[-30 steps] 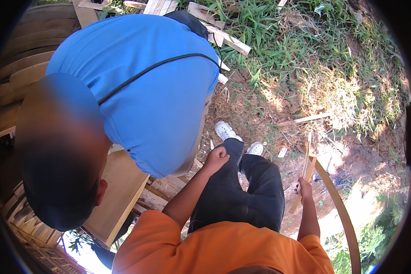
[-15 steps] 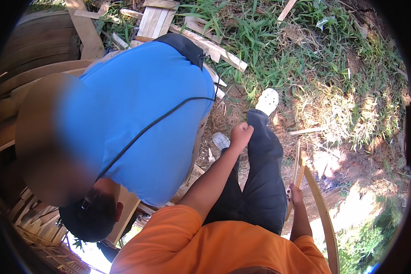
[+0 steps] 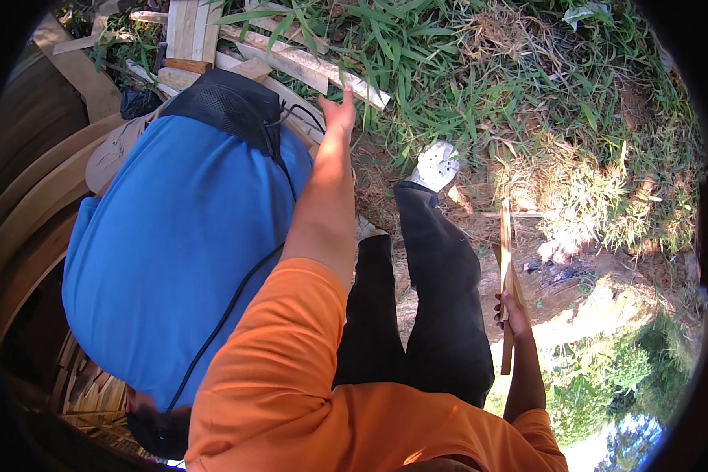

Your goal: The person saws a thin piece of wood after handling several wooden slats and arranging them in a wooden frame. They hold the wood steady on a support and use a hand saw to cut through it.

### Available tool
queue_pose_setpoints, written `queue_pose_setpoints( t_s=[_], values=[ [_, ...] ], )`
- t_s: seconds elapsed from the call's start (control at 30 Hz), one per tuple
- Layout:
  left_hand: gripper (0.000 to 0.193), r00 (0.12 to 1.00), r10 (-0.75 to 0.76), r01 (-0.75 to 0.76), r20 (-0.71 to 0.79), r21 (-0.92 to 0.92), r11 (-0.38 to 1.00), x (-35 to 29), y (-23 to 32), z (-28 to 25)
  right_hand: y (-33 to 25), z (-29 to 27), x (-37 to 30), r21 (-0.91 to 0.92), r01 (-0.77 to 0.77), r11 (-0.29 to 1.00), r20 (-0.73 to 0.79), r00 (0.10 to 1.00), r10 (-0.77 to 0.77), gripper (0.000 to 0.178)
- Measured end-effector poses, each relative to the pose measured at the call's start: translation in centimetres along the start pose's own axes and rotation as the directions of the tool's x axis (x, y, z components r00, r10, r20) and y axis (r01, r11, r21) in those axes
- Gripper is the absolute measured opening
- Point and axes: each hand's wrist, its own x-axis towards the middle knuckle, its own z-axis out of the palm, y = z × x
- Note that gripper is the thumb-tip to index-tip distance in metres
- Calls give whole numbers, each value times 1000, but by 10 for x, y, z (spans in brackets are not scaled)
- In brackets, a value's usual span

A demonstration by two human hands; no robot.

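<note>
Right hand: your right hand (image 3: 516, 315) is closed around wooden strips (image 3: 506, 252), thumb hidden behind the grip; more than one piece seems bundled, exact count unclear.
Strips: on the right of the scene, just right of your dark trousers (image 3: 444, 275); the long end points far, a shorter end sticks out near you, past your fist.
Left hand: your left hand (image 3: 339, 116) is stretched out far and left, thumb apart from the fingers, nothing seen in it. Whether it touches the loose board (image 3: 367, 90) just beyond, cannot tell.
Co-worker: a person in a blue shirt (image 3: 189, 244) bends over on the left, close beside your left arm; a black cord (image 3: 226, 326) hangs along the back.
Ground: loose boards far left, grass (image 3: 440, 47) far off, one white shoe (image 3: 436, 165) ahead of you.
Step in hand: by my reading, carrying the strips on the right with your left arm out past the co-worker, perhaps for balance or room.
Next move calls for: likely a firm right grip, strip ends kept off your leg, and footing checked on uneven ground; to take anything, your left fingers would need to close.
Risk: your left arm could brush the co-worker or snag the cord.
</note>
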Motion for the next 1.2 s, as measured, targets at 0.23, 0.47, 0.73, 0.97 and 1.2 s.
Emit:
queue_pose_setpoints(
  t_s=[0.23,0.47,0.73,0.97,1.2],
  values=[
    [71,962,-238,235,-133,-37,971,78,24,3,-2,-11,25,54,-37,998,-83,996,41,63],
    [42,980,42,41,-192,408,912,88,-10,-26,-5,-12,40,54,-28,998,-62,998,31,61],
    [43,956,246,-140,-162,486,863,10,46,-44,-10,12,38,28,5,1000,-60,998,-3,63],
    [26,881,287,-180,-375,295,938,-60,13,-53,18,26,42,14,33,999,-78,996,-32,63],
    [23,899,341,-243,-276,336,910,-116,5,-65,52,43,42,0,90,996,-74,993,-90,69]
  ],
)
